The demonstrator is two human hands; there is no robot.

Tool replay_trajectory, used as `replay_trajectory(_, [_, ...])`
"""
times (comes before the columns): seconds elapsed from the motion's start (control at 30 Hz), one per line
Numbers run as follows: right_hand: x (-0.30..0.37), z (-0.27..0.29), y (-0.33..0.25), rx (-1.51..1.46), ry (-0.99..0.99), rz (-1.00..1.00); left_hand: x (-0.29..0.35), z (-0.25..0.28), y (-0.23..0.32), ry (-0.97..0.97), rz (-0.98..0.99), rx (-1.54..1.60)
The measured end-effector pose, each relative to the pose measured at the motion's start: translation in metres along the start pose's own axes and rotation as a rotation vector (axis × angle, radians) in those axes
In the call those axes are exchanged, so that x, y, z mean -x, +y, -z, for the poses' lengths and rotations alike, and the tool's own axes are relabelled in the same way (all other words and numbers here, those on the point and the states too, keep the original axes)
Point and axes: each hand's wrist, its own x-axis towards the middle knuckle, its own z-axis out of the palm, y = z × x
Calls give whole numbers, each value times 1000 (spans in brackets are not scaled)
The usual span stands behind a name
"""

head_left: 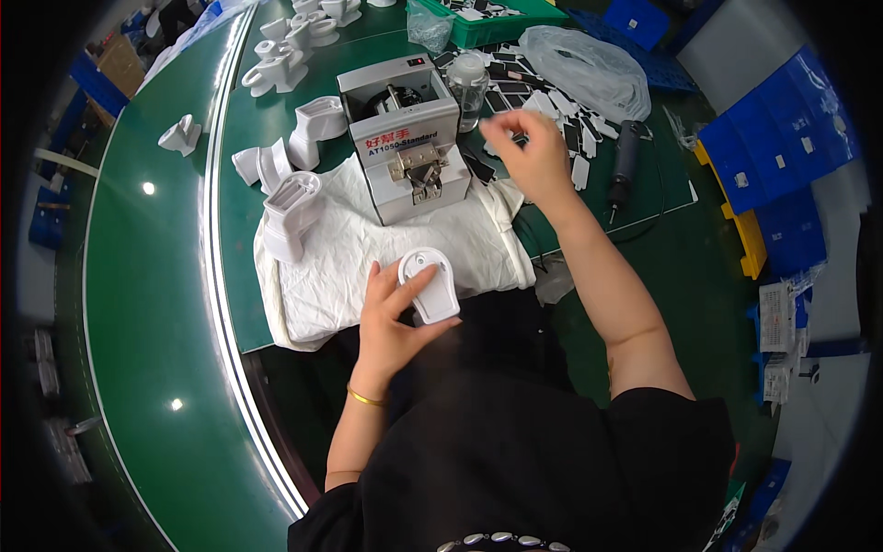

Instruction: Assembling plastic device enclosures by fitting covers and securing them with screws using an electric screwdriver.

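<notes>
My left hand (382, 322) grips a white plastic housing (441, 302) with one rounded end, its hollow side facing up, over the front edge of a white cloth (340, 299). Farther right, my right hand (535, 158) is raised with thumb and fingertips drawn together; whether anything small sits between them is too fine to make out. Beside those fingertips stands a clear bottle (468, 87). A grey boxy screw feeder (379, 170) rests on the cloth, left of my right hand. To its left, more white housings (292, 212) stand on the cloth and table.
An electric screwdriver (627, 156) lies to the right, its cord trailing nearby. Many small black and white flat pieces (561, 110) are strewn behind my right hand, with a clear plastic bag (589, 69) and a green bin (497, 29). Blue bins (773, 147) line the right side.
</notes>
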Motion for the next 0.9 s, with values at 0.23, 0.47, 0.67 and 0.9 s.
replay_trajectory(0.23, [78,-14,57,213,6,27,8,-4,4,27,-49,-65])
replay_trajectory(0.47, [44,-2,73,-415,35,-85,1,-3,21,48,-99,-51])
replay_trajectory(0.67, [-58,0,22,-51,265,264,-9,-27,20,151,-118,-61])
replay_trajectory(0.9, [-122,-2,17,470,52,397,-2,-35,5,173,-72,-61])
